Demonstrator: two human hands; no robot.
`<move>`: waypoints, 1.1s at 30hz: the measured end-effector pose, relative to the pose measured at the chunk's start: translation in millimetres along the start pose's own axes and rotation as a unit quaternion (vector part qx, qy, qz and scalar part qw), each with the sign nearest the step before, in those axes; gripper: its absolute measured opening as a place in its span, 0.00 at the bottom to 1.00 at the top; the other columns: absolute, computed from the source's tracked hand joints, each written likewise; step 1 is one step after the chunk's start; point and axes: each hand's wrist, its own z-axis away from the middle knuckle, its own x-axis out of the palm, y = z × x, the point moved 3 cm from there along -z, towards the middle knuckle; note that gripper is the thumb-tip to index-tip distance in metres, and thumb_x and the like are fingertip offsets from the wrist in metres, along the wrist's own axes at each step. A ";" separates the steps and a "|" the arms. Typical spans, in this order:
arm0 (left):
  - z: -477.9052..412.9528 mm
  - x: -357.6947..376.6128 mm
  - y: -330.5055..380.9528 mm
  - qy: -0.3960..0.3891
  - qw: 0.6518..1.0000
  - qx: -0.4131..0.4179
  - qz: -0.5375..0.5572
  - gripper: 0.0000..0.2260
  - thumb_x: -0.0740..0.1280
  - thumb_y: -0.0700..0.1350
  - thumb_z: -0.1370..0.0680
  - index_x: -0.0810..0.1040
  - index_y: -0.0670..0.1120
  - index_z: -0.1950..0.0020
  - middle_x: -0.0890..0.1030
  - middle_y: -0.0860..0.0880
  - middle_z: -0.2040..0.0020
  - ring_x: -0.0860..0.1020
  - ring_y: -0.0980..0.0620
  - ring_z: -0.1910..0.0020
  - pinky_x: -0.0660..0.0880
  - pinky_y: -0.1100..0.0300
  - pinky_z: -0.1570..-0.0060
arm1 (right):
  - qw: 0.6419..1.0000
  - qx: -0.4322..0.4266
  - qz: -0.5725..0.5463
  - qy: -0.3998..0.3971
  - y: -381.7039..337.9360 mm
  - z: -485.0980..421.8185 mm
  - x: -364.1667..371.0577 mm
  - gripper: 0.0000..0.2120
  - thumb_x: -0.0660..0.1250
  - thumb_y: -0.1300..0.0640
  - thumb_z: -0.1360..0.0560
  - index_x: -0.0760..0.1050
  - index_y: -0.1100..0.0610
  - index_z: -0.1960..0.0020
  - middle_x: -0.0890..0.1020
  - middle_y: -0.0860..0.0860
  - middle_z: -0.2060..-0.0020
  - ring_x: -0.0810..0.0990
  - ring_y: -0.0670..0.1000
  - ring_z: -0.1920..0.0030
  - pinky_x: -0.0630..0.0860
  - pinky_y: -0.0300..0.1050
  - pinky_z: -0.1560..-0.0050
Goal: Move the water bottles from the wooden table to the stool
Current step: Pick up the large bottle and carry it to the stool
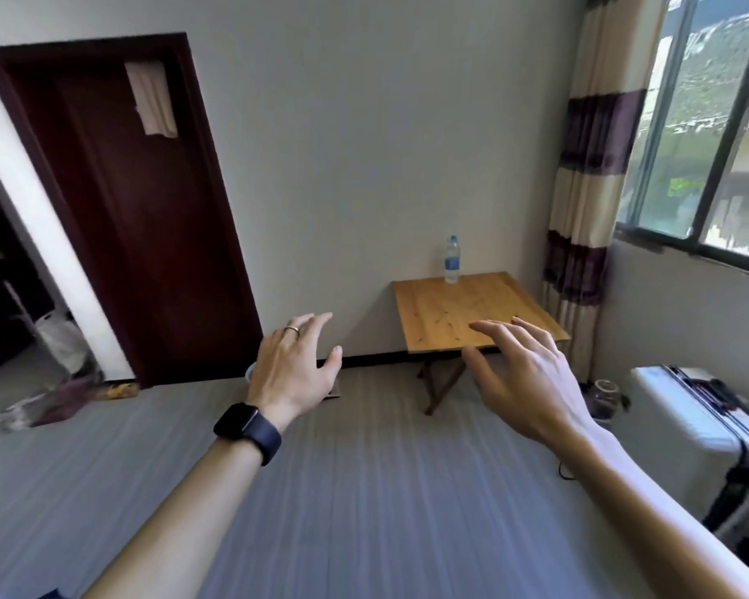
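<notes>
One clear water bottle with a blue label and blue cap stands upright at the back edge of a small wooden folding table against the far wall. My left hand, with a ring and a dark watch on the wrist, is held out over the floor, left of the table, fingers spread and holding nothing. In front of the table's near edge, my right hand reaches forward, fingers apart and holding nothing. Both hands are well short of the bottle. No stool is in view.
A dark red door stands at left beside an open doorway. A striped curtain and a window are at right. A white suitcase and a glass jar sit on the floor right of the table. Bags lie on the floor at far left.
</notes>
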 end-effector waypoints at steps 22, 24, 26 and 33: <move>-425.2 179.0 -174.0 0.027 0.999 -0.003 -0.022 0.24 0.63 0.55 0.21 0.71 0.48 0.27 0.74 0.46 0.30 0.72 0.46 0.31 0.67 0.47 0.31 | 1.000 -0.005 -0.009 0.000 70.2 -464.5 263.4 0.24 0.59 0.35 0.21 0.68 0.41 0.27 0.73 0.45 0.30 0.60 0.52 0.25 0.64 0.54 0.29; -459.4 199.7 -196.4 0.021 0.999 -0.009 -0.026 0.25 0.61 0.57 0.22 0.71 0.49 0.27 0.75 0.46 0.31 0.73 0.46 0.32 0.68 0.45 0.32 | 1.000 -0.017 -0.006 -0.012 71.9 -498.5 297.7 0.24 0.60 0.36 0.21 0.68 0.41 0.27 0.73 0.44 0.29 0.60 0.52 0.24 0.64 0.54 0.29; -493.9 225.3 -218.7 0.016 0.999 -0.020 -0.036 0.24 0.61 0.57 0.22 0.71 0.51 0.27 0.75 0.48 0.31 0.72 0.46 0.32 0.67 0.45 0.33 | 1.000 -0.017 -0.006 -0.018 78.0 -531.7 331.3 0.23 0.59 0.36 0.21 0.68 0.41 0.27 0.73 0.44 0.29 0.60 0.52 0.24 0.64 0.55 0.29; -641.5 317.4 -293.1 -0.026 0.999 -0.002 -0.021 0.24 0.60 0.58 0.22 0.70 0.52 0.27 0.74 0.48 0.30 0.71 0.45 0.30 0.66 0.43 0.32 | 0.997 0.045 0.049 -0.026 115.3 -650.7 433.4 0.24 0.57 0.33 0.21 0.68 0.40 0.28 0.74 0.46 0.30 0.62 0.53 0.26 0.66 0.56 0.31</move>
